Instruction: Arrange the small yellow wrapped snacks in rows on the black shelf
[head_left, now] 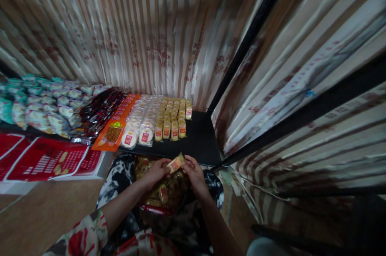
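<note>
Between my two hands is a small yellow wrapped snack (pixel 175 163) with a red and orange label. My left hand (pixel 157 172) pinches its left end, and my right hand (pixel 193 171) grips the right end. Below them, on my lap, a red-rimmed container (pixel 157 209) holds several more of the yellow packets. Just ahead on the black shelf (pixel 202 139), similar yellow packets (pixel 174 127) stand in rows. To their left are rows of round white wrapped snacks (pixel 146 135).
An orange snack bag (pixel 113 129), dark shiny packets (pixel 101 107) and many white-and-green packets (pixel 48 107) line the shelf's left part. Red printed boxes (pixel 51 158) stand below at left. Striped curtain sheeting (pixel 157 35) hangs behind; black poles (pixel 250 35) rise at right.
</note>
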### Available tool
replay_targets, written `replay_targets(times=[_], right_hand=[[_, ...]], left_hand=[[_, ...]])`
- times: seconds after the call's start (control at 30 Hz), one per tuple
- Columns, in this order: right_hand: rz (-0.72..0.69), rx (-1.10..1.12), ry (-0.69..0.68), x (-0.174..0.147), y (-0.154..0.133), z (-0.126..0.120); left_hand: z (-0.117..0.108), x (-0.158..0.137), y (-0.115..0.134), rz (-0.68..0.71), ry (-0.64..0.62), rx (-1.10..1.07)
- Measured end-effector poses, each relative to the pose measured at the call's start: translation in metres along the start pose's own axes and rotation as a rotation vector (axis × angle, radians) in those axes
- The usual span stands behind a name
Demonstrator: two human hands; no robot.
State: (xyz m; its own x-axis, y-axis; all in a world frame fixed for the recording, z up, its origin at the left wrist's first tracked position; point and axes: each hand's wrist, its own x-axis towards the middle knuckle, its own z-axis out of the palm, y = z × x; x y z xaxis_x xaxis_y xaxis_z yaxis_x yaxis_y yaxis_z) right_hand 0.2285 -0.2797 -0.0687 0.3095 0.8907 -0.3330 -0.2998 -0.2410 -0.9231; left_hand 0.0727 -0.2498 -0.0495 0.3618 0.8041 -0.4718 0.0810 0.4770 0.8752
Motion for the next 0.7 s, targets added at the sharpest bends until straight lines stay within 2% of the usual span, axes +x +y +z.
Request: replay_targets(times=[0.1, 0.23, 0.37, 0.53, 0.7], right_hand=[[-0.026, 0.049, 0.057, 0.005, -0.010, 0.000], [-0.069, 0.056, 0.001, 0.009, -0.011, 0.002], [-0.141, 0.009, -0.007, 0.014, -0.008, 0.001], [-0.236, -0.074, 0.055, 0.035, -0.013, -0.012], [-0.288, -0.183, 0.171, 0.067, -0.023, -0.024]], left_hand=[[0.014, 0.000, 0.009, 0.007, 0.032, -0.103], [0.035, 0.009, 0.016, 0.046, 0.128, -0.212], [0.054, 0.026, 0.018, 0.074, 0.136, -0.268], [0.070, 0.046, 0.021, 0.124, 0.133, -0.199], [0.083, 0.063, 0.026, 0.153, 0.261, -0.012]])
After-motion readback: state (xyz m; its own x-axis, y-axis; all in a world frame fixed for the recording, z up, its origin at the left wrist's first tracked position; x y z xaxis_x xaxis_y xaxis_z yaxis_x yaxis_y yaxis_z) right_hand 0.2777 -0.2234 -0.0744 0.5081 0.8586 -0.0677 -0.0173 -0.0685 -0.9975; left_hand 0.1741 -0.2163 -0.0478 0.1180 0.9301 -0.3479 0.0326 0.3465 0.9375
